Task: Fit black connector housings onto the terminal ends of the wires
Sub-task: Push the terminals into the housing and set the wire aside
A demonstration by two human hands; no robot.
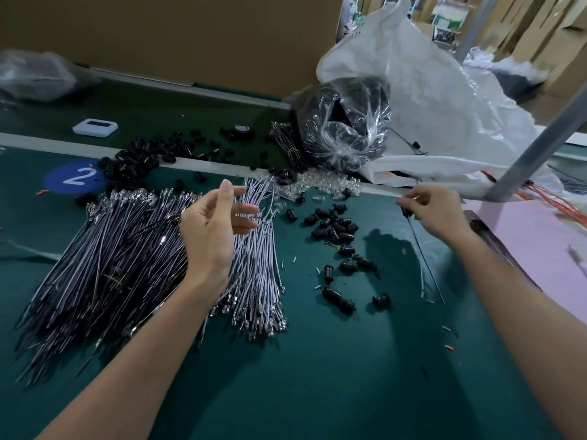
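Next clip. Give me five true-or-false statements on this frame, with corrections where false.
1. The right hand pinches thin wires that hang down toward the green mat. True.
2. The left hand grips a black housing. False: its fingers are spread and relaxed with no housing in them, over the white wire bundle.
3. Loose black housings lie on the mat between the two hands. True.
4. The blue circle on the mat shows a 5. False: it shows a 2.
5. A clear bag of black parts sits at the far side, beyond the wires. True.
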